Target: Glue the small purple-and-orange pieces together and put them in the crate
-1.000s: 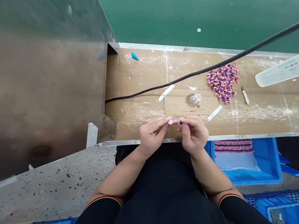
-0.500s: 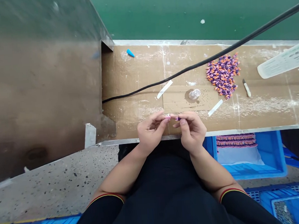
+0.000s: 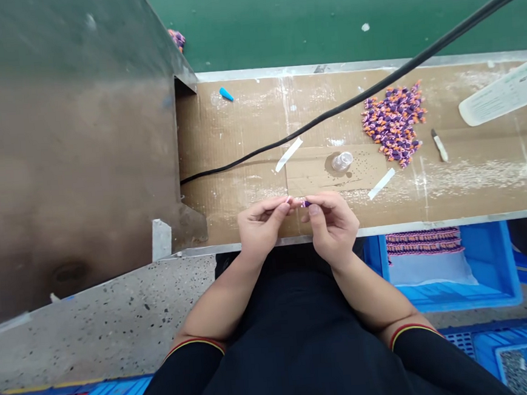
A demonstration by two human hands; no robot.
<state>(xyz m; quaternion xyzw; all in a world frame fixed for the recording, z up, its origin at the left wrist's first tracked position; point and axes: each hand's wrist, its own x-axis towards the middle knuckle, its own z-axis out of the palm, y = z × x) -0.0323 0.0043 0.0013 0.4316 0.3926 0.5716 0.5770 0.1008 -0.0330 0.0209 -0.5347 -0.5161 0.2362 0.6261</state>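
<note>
At the front edge of the cardboard-covered bench (image 3: 247, 223), my left hand (image 3: 261, 225) pinches a tiny pink and white piece (image 3: 288, 200) between thumb and forefinger. Close beside it, my right hand (image 3: 333, 222) grips a small purple piece with pink and white marks (image 3: 306, 204). The fingertips of both hands nearly meet, and I cannot tell whether the two pieces touch. Just beyond my hands stands a small clear cup (image 3: 342, 161) on a flat cardboard sheet (image 3: 309, 172). A heap of small purple, orange and pink pieces (image 3: 395, 126) lies behind it to the right.
A black cable (image 3: 321, 118) crosses above the bench. A knife (image 3: 440, 146), a white bottle (image 3: 502, 95) and a blue cone-shaped cap (image 3: 226, 94) lie on it. The metal housing (image 3: 73, 164) rises at left. Below right sits a blue bin (image 3: 492, 264) holding rows of pieces.
My hands stay at the bench edge with fingertips slightly closer together. The left piece is now more covered by the fingers. The whole view has shifted a little.
</note>
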